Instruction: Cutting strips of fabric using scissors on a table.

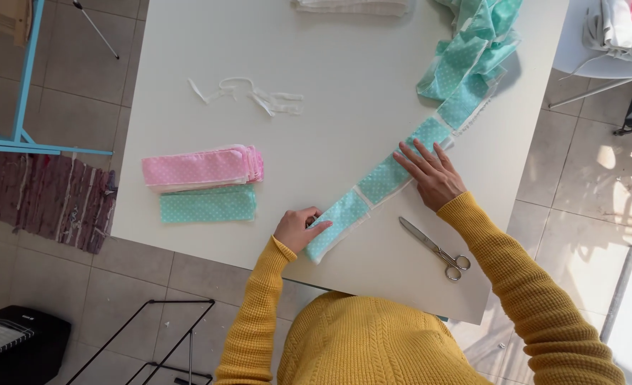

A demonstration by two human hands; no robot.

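A long strip of mint-green cloth with small white dots runs aslant across the white table, from a loose heap at the far right corner down toward the near edge, where its end lies just short of the rim. It looks to be a chain of short rectangular pieces joined end to end, with pale seams or raw white edging between them. The left hand pinches the near end, thumb and fingers closed on the cloth's edge; the right hand lies flat with fingers spread, pressing the strip to the table further up. The cloth is likely thin, light woven cotton: soft, limp, easy to crease and inclined to slide on the smooth tabletop, so it is best held at the edges or seams and kept flat under a palm. A pair of metal scissors lies near the near right edge, just beside the right wrist, blades closed and apart from the cloth. Toward the left edge sit a stack of folded pink dotted pieces and, touching it on the near side, a flat mint dotted piece. White thread-like trimmings are scattered near the far middle.
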